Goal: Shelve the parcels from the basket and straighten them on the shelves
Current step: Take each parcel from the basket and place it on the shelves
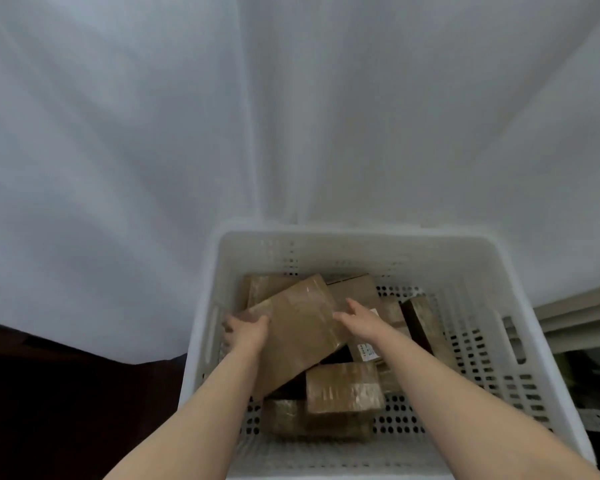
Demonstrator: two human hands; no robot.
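In the white perforated basket (465,271), low and centre in the head view, lies a loose pile of brown cardboard parcels, most bound in clear tape. Uppermost is a large flat cardboard parcel (298,327), tilted, its far end higher and resting across the parcels beneath. The left hand (246,329) grasps this parcel at its left edge, fingers curled over the corner. The right hand (361,320) lies against the right edge with the thumb on the top face; whether its fingers close under the edge cannot be told. Nearer the person sits a smaller taped box (343,389), just beside the flat parcel's near end. A labelled parcel (368,351) shows under the right forearm, and a narrow parcel (423,320) stands on edge to the right. A white fabric backdrop (187,133) hangs behind the basket. Pale shelf rails (586,317) appear at the right edge of view
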